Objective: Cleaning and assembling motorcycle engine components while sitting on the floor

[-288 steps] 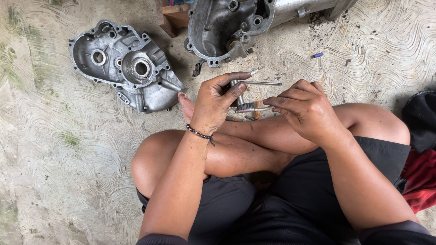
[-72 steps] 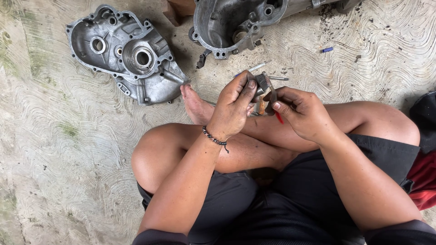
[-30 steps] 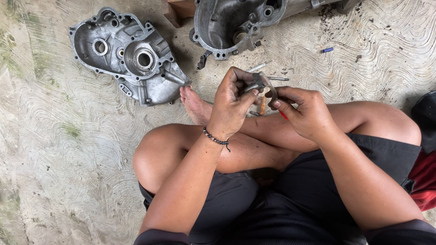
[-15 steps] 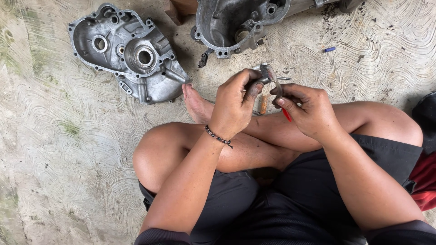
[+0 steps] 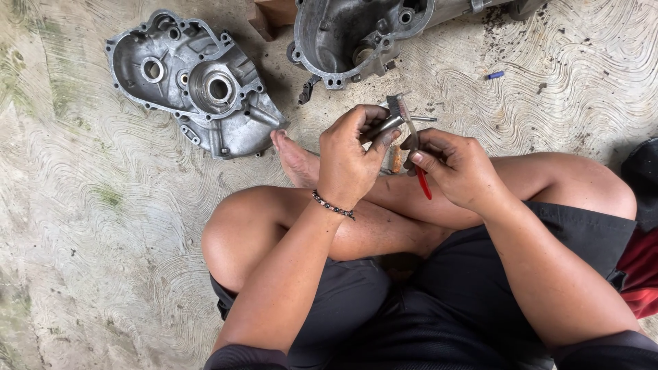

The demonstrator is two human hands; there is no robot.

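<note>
A small grey metal cylinder (image 5: 384, 127) lies tilted against the bristle head of a red-handled brush (image 5: 410, 137).

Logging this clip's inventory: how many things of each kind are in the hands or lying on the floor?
Grey metal engine casings: 2, one left, one at top
Small metal cylinder, left hand: 1
Red-handled brush, right hand: 1
Small blue piece on floor: 1
Total: 5
</note>
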